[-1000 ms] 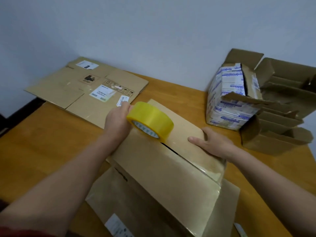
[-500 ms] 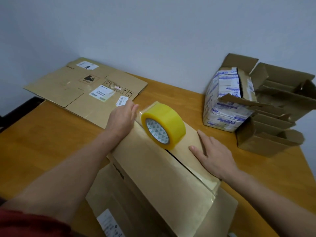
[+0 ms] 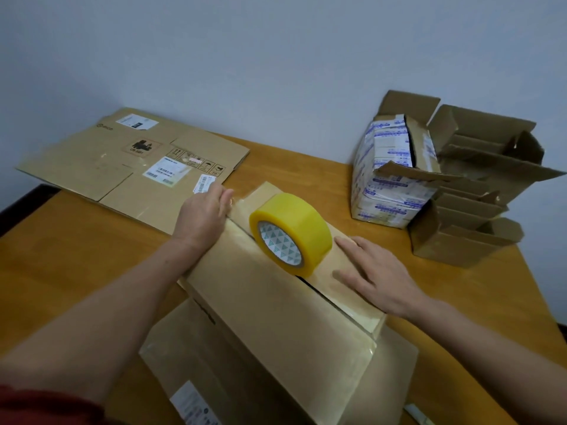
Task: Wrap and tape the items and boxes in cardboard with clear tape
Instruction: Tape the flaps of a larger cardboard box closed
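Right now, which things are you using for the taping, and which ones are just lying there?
In use: yellow tape roll, standing on the cardboard-wrapped package; left hand and right hand, both pressing on it.
Lying about: flattened cardboard box, back left; torn-open box with blue printed tape and the empty cardboard boxes, back right.

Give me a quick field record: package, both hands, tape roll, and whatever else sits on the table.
package: cardboard-wrapped, lying on the table, dark seam gap showing
left hand: flat, pressing the package's far end
right hand: flat on the package, fingers straight
tape roll: standing on edge on the package, between the hands, gripped by neither
flattened cardboard: far left
open boxes: far right
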